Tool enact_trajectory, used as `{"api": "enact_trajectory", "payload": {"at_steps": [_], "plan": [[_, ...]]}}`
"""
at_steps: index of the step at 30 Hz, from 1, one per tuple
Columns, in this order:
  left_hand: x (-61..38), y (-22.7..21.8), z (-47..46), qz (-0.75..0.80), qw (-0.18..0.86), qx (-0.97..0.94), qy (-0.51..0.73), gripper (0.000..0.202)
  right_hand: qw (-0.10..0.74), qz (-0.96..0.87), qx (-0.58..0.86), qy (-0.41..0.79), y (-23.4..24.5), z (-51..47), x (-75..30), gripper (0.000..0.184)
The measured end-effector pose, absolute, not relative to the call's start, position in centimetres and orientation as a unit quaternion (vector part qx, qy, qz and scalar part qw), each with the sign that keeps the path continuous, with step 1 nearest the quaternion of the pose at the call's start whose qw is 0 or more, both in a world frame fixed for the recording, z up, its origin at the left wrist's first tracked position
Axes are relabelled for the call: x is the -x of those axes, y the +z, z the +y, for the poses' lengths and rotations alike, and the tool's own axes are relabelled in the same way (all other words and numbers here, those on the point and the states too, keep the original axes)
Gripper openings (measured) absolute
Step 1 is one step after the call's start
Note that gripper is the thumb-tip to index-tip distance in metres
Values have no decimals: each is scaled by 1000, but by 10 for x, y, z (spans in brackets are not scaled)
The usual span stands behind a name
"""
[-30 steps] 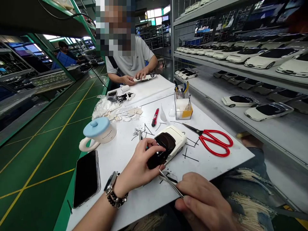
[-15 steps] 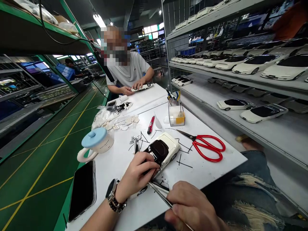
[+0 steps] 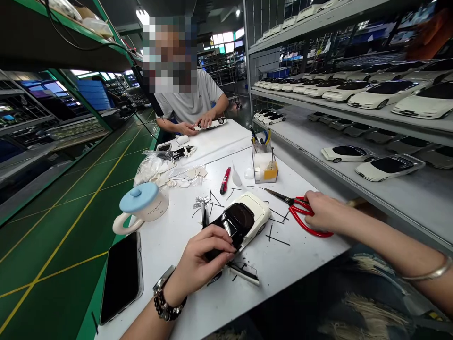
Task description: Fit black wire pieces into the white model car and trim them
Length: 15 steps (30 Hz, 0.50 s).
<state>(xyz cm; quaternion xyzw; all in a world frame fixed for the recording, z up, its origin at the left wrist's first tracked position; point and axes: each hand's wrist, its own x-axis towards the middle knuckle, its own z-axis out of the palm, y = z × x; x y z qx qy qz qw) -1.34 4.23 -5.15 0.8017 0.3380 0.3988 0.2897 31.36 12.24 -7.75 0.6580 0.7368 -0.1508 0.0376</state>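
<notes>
A white model car (image 3: 255, 210) with a dark roof stands at an angle on the table, one door swung out on each side. My left hand (image 3: 208, 252) lies over its near side, thumb and fingers closed at the door opening; whether a small strip is between the fingertips is hidden. Below it, the near door (image 3: 244, 273) sticks out over the tabletop. To the right, my right hand (image 3: 323, 212) has its fingers round a handle of the red-handled scissors (image 3: 300, 222). The scissors lie on the table, blades pointing away to the left.
Thin black strips (image 3: 278, 241) are scattered round the car. A red utility knife (image 3: 225, 181), a clear tool box (image 3: 264, 165), a blue-lidded mug (image 3: 148, 203) and a phone (image 3: 122, 278) stand or lie about. A co-worker (image 3: 191, 99) sits opposite; shelves (image 3: 300, 111) of model cars line the right.
My right hand has left the near door, moved right and taken hold of the scissors' handle. The tweezers it held are out of sight. My left hand stays at the car.
</notes>
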Motion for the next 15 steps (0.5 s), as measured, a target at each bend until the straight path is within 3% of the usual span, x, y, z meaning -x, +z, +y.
{"api": "enact_trajectory", "payload": {"at_steps": [7,9,12,15], "plan": [[15,-52,41,335,342,-786,391,9,36,703,-681,-203,-61,128,-319,22],[16,-52,41,338,356,-780,389,9,-66,646,-692,-316,-55,118,-327,27],[17,-51,40,336,381,-774,377,9,-316,478,-628,-527,-55,84,-328,31],[17,-51,39,340,412,-765,360,8,-473,445,-541,-534,-66,36,-317,39]]}}
